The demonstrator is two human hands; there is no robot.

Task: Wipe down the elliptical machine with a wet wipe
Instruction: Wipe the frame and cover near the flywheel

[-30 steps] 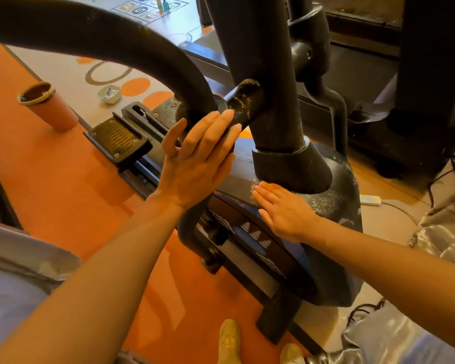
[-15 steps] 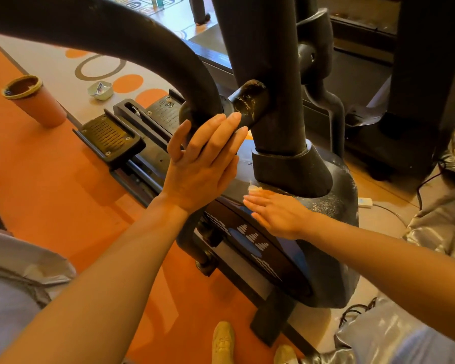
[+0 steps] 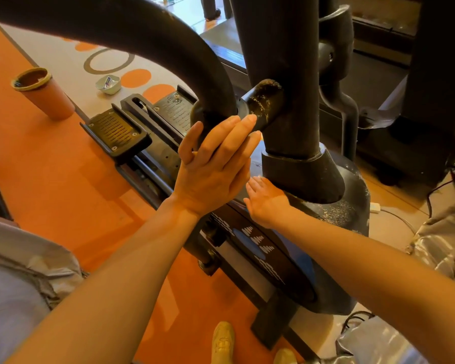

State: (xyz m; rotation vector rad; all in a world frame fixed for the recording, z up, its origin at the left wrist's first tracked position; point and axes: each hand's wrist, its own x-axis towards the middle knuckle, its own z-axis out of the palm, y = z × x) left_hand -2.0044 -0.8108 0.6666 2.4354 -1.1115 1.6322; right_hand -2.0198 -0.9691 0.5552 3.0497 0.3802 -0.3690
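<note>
Sliding leftward along the elliptical machine's (image 3: 326, 219) housing beside the column collar (image 3: 302, 177), the flat-fingered right hand (image 3: 267, 203) presses a barely visible wet wipe (image 3: 258, 177), while the open left hand (image 3: 216, 166) stays braced on the arm joint (image 3: 216, 111), so wiping continues.

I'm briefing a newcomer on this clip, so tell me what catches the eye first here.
Two bare arms reach in: the left hand lies flat against the thick black curved bar of the elliptical machine, and the right hand presses on its dusty housing under the upright post. On the orange floor at upper left stands a brown cup.
</note>
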